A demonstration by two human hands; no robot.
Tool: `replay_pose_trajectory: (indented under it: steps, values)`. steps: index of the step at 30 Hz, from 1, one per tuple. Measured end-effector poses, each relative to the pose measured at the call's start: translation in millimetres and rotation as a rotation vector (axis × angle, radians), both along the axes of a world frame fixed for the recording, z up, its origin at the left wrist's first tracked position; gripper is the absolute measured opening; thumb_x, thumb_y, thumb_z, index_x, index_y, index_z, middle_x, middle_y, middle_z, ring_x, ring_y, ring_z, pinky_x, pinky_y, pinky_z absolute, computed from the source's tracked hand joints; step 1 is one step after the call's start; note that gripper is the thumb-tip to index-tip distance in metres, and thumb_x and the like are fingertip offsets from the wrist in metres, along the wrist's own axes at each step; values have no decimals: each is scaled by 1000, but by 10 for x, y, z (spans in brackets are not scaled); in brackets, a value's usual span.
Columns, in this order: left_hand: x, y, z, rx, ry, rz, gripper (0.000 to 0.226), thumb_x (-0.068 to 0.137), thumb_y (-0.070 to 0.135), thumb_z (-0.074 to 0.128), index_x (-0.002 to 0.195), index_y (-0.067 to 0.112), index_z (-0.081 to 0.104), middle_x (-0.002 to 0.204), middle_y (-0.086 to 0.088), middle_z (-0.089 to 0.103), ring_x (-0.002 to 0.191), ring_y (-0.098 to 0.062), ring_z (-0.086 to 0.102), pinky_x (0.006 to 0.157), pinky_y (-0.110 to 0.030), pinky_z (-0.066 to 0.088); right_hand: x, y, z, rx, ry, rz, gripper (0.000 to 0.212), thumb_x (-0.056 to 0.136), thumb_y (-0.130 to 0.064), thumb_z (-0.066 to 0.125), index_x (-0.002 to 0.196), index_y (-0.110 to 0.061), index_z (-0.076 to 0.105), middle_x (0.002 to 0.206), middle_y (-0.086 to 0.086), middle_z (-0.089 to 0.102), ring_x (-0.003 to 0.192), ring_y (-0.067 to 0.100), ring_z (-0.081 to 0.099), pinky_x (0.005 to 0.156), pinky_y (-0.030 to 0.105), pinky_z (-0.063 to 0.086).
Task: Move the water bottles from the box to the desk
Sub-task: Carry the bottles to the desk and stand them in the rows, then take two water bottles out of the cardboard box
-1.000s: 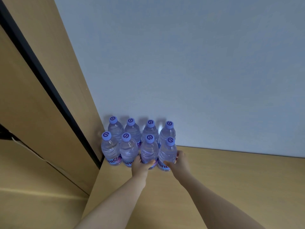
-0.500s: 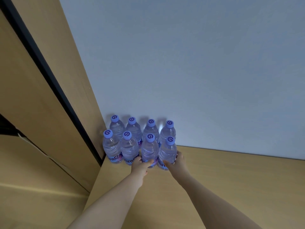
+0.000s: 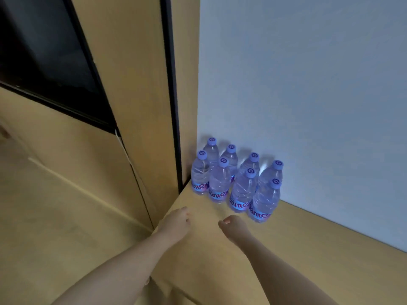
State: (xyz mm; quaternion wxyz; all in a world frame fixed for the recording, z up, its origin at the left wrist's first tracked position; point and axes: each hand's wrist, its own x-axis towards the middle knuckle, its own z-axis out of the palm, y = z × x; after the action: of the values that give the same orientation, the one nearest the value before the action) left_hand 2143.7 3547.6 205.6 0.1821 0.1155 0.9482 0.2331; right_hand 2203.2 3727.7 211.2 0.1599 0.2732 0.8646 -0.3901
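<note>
Water bottles stand upright on the desk; we keep our left hand and right hand before them, empty, loosely curled, apart.

One view only: a wide-angle camera worn on the person's head, so no second view shares the scene. It looks forward and steeply down onto the corner of the counter. The landmark is the cluster of water bottles, standing slightly right of frame centre. Beyond the bottles rises a pale wall; to their left stands a wooden panel with a dark vertical strip. Both forearms enter from the lower edge, the left hand and right hand lying nearer the camera than the bottles. The range is close, within arm's reach. Vertical lines lean, consistent with wide-angle distortion.
</note>
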Motion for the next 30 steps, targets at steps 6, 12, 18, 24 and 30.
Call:
replay_pose_trajectory:
  steps: [6, 12, 18, 24, 30]
  values:
    - [28, -1242, 113, -98, -57, 212, 23, 96, 15, 42, 110, 15, 60, 108, -4, 63, 108, -24, 59, 78, -26, 43, -353, -971, 115, 1, 30, 237, 34, 93, -35, 54, 117, -11, 58, 113, 4, 60, 101, 21, 57, 78, 23, 38]
    - [21, -2692, -26, -179, -171, 367, 41, 95, 19, 45, 135, 9, 47, 139, -9, 50, 128, -25, 48, 103, -31, 42, -792, -2311, 196, -6, 2, 466, 23, 93, -30, 49, 73, -19, 50, 72, -4, 49, 62, 11, 46, 52, 24, 33]
    - [-85, -4221, -49, -206, -259, 577, 40, 90, 30, 48, 129, 21, 48, 127, -2, 57, 112, -21, 59, 89, -28, 47, -1246, -3904, 219, 72, -51, 688, 26, 97, -35, 47, 91, -12, 55, 89, 6, 59, 75, 18, 58, 68, 27, 45]
    - [-186, -5688, 163, -209, -237, 771, 47, 86, 29, 48, 133, 21, 47, 133, -4, 53, 118, -22, 55, 92, -29, 46, -1629, -5432, 398, 165, 25, 879, 48, 101, -35, 45, 138, -4, 47, 138, 17, 53, 126, 27, 52, 95, 27, 42]
    - [-373, -6787, 167, -166, -290, 937, 48, 87, 26, 48, 135, 22, 44, 137, -1, 50, 123, -20, 51, 87, -28, 40, -2142, -6676, 260, 87, 1, 946, 50, 96, -34, 55, 136, -5, 48, 135, 16, 55, 121, 27, 55, 82, 23, 47]
